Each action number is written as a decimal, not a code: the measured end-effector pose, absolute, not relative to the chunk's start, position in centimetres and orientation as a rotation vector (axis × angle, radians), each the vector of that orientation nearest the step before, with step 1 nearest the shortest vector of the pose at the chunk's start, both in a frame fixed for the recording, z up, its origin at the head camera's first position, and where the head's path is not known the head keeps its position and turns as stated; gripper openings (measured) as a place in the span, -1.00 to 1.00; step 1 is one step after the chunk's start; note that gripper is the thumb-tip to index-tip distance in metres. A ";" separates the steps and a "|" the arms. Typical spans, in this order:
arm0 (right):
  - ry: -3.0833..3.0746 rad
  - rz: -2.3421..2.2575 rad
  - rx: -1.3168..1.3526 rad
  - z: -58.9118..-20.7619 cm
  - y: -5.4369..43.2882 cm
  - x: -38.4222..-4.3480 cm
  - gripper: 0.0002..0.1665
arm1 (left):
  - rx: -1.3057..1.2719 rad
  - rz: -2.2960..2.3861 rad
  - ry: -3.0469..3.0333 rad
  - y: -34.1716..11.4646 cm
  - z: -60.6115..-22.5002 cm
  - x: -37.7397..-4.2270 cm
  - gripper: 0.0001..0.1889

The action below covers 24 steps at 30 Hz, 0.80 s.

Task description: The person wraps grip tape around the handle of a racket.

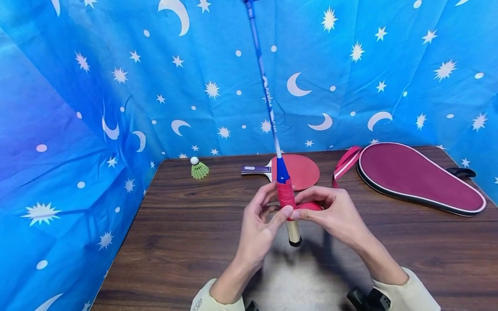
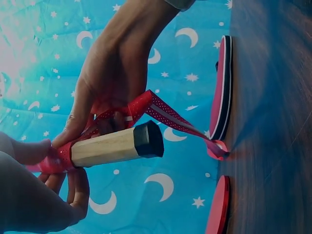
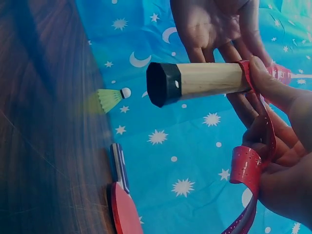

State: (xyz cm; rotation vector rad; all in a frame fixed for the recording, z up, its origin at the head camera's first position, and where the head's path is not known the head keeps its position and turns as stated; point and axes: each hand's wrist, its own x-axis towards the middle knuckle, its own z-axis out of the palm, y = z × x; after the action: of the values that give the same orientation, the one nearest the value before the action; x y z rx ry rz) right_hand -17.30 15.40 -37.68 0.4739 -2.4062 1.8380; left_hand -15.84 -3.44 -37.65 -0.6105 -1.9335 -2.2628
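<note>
Above a wooden table [image 1: 186, 224], a person's left hand [image 1: 256, 229] pinches a badminton racket [image 1: 282, 169] between thumb and fingers at its handle [image 1: 293, 230]; the right hand [image 1: 342, 216] pinches red tape [image 1: 285, 194] wound partway down that handle, the loose length trailing toward a maroon case [image 1: 416, 177], with a red paddle [image 1: 303, 170] and a shuttlecock [image 1: 199, 169] farther left

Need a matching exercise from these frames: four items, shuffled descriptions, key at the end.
1. Shuttlecock
2. Table tennis paddle
3. Paddle case
4. Grip tape

A. maroon with white edging
B. partly wrapped around the badminton racket handle
C. yellow-green, white tip up
D. lying flat, rounded red face

Pairs: 1-C, 2-D, 3-A, 4-B
</note>
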 end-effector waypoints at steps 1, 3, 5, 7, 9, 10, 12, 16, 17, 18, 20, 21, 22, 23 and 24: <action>-2.409 1.832 0.471 -37.7 15.3 -17.3 -0.67 | -0.628 -2.236 -1.947 -3.4 -37.6 -15.8 -0.48; -2.420 1.813 0.465 -37.8 15.2 -17.2 -0.68 | -0.636 -2.185 -1.971 -3.4 -37.6 -15.8 -0.48; -2.431 1.797 0.465 -37.8 15.1 -17.2 -0.68 | -0.618 -2.144 -1.984 -3.5 -37.6 -15.8 -0.47; -2.436 1.784 0.469 -37.8 15.0 -17.0 -0.68 | -0.604 -2.127 -1.973 -3.5 -37.6 -15.8 -0.48; -2.433 1.784 0.472 -37.8 15.0 -16.9 -0.67 | -0.599 -2.116 -1.953 -3.6 -37.6 -15.8 -0.50; -2.432 1.787 0.476 -37.7 15.0 -16.9 -0.67 | -0.602 -2.115 -1.940 -3.6 -37.6 -15.8 -0.51; -2.428 1.800 0.492 -37.6 15.0 -16.8 -0.67 | -0.618 -2.101 -1.926 -3.7 -37.5 -15.8 -0.52; -2.421 1.832 0.544 -37.5 15.1 -16.9 -0.68 | -0.626 -2.052 -1.942 -3.9 -37.4 -15.8 -0.54; -2.414 1.845 0.562 -37.5 15.2 -16.9 -0.69 | -0.625 -2.038 -1.950 -3.9 -37.4 -15.8 -0.55; -2.406 1.858 0.581 -37.5 15.2 -16.9 -0.70 | -0.621 -2.027 -1.957 -4.0 -37.4 -15.8 -0.55; -2.389 1.886 0.615 -37.5 15.3 -17.0 -0.72 | -0.617 -2.014 -1.956 -4.0 -37.4 -15.8 -0.56; -2.380 1.898 0.631 -37.5 15.3 -17.0 -0.73 | -0.615 -2.009 -1.954 -4.1 -37.4 -15.9 -0.56; -2.372 1.908 0.646 -37.5 15.3 -17.0 -0.73 | -0.613 -2.005 -1.949 -4.1 -37.4 -15.9 -0.56; -2.363 1.917 0.660 -37.5 15.3 -17.0 -0.74 | -0.609 -2.005 -1.943 -4.1 -37.4 -15.9 -0.56; -2.356 1.918 0.669 -37.6 15.3 -17.0 -0.74 | -0.605 -2.008 -1.936 -4.1 -37.4 -15.9 -0.56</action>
State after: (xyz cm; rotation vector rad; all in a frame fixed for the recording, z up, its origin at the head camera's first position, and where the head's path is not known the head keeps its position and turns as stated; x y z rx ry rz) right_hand -16.97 15.26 -37.55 0.6691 -2.3558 1.9185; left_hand -15.90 -4.06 -37.39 -0.6050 -1.9362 -2.0080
